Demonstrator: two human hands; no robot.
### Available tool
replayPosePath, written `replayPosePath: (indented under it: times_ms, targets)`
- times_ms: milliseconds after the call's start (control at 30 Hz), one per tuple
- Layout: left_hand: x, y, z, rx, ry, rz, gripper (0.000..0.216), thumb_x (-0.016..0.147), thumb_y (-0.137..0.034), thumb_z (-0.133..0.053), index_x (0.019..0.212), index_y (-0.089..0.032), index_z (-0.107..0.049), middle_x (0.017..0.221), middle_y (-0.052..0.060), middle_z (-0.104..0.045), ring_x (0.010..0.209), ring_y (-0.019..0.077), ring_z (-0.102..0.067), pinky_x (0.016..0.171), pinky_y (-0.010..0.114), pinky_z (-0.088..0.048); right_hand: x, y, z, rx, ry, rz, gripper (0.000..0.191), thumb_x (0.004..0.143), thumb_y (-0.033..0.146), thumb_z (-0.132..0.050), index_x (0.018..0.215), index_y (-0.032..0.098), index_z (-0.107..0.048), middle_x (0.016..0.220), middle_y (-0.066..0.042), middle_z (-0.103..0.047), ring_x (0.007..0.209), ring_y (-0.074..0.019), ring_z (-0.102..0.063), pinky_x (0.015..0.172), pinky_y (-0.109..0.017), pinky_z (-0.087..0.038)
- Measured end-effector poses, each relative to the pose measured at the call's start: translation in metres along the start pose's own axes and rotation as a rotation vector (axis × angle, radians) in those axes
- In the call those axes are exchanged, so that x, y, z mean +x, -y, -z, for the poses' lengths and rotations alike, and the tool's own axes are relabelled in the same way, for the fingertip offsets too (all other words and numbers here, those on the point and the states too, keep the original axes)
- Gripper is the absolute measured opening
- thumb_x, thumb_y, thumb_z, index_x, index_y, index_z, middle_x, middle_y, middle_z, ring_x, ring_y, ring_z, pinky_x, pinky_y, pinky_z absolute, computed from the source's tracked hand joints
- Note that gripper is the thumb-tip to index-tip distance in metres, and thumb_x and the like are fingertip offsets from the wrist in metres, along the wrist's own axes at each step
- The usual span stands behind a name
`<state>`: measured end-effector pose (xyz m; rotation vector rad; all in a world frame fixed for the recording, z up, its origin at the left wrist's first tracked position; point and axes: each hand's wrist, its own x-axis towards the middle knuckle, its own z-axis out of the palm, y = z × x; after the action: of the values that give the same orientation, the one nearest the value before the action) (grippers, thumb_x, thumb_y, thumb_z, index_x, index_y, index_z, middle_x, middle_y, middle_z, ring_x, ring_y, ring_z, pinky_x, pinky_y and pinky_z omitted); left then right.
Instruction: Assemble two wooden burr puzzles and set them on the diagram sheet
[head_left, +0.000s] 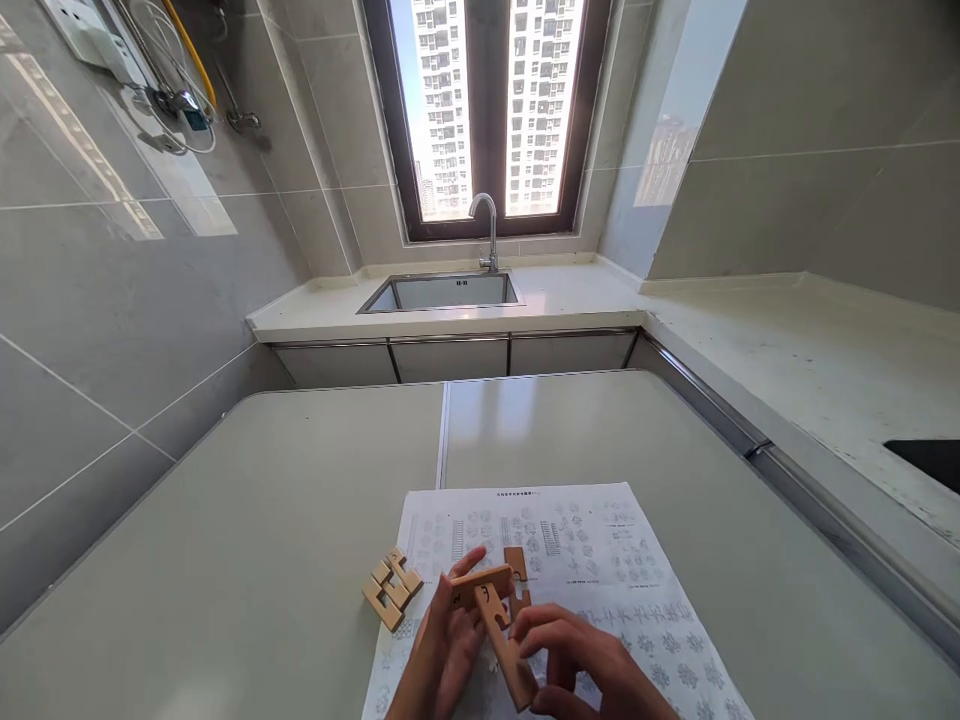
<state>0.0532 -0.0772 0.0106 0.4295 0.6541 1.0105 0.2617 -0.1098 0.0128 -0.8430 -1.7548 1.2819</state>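
Observation:
My left hand (450, 630) is closed around notched wooden puzzle pieces held above a printed sheet. One wooden piece (480, 582) lies across its fingers, with a dark mark on its face. A second notched piece (504, 645) slants down toward me and bears a dark character near its upper end. Thumb and fingers of my right hand (574, 655) pinch the lower end of that slanted piece. Behind them a third notched piece (516, 565) stands out upward; how it joins the others is partly hidden. Left of the sheet, several pale wooden pieces (394, 588) lie close together.
The printed sheet (600, 540), covered with small diagrams, lies on a pale two-part tabletop (315, 480). Beyond the table are a white counter (570, 290), a sink (450, 292) and a faucet (491, 230) below a window. Another counter (810, 370) runs along the right.

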Motion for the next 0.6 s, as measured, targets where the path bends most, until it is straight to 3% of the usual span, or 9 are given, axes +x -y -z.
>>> replayPosePath:
  times_ms: [300, 600]
  targets:
    - [-0.005, -0.001, 0.015, 0.082, 0.101, 0.025, 0.072, 0.083, -0.066, -0.066, 0.136, -0.017, -0.062, 0.128, 0.019, -0.067, 0.118, 0.0349, -0.060, 0.100, 0.044, -0.045, -0.008, -0.005, -0.001, 0.090, 0.052, -0.040, 0.019, 0.097, 0.041, -0.060, 0.106, 0.025, -0.061, 0.123, -0.010, -0.063, 0.061, -0.0065, -0.056, 0.065, -0.022, -0.052]
    - [-0.012, -0.003, 0.017, 0.092, 0.053, -0.017, 0.069, 0.081, -0.065, -0.069, 0.133, -0.021, -0.063, 0.132, 0.017, -0.064, 0.126, 0.0347, -0.055, 0.109, 0.048, -0.039, -0.005, -0.017, -0.014, 0.082, 0.002, -0.098, 0.020, 0.098, 0.042, -0.058, 0.104, 0.025, -0.065, 0.124, -0.011, -0.064, 0.062, -0.0094, -0.059, 0.067, -0.026, -0.054]
